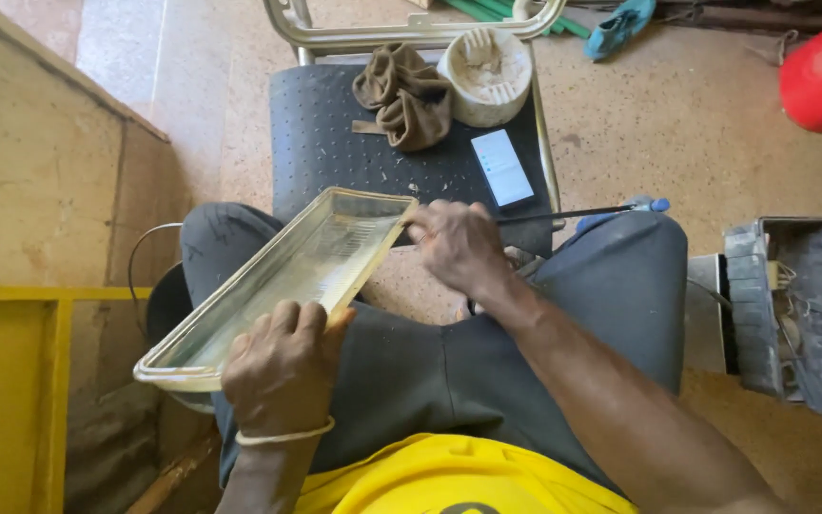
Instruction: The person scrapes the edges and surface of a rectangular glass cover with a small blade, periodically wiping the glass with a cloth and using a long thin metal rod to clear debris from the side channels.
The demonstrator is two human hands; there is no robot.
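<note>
— What is in each grip?

— The left hand (283, 366) is clamped on the near end of a long clear plastic cover (283, 276), fingers curled over its rim. The right hand (457, 246) is pinched on a thin dark tool (563, 213) with a blue handle, its tip at the cover's far corner. The cover lies slanted across the person's lap.

— What lies beyond the right grip?

— A black perforated chair seat (335, 143). On it are a brown crumpled cloth (406, 95), a whitish round bowl (487, 76) and a phone (502, 168) with a lit pale screen, just past the tool.

— And to the sides?

— Right of the tool's handle, a grey open housing (796, 305) on the floor; left of the left grip, a yellow frame (11, 381).
</note>
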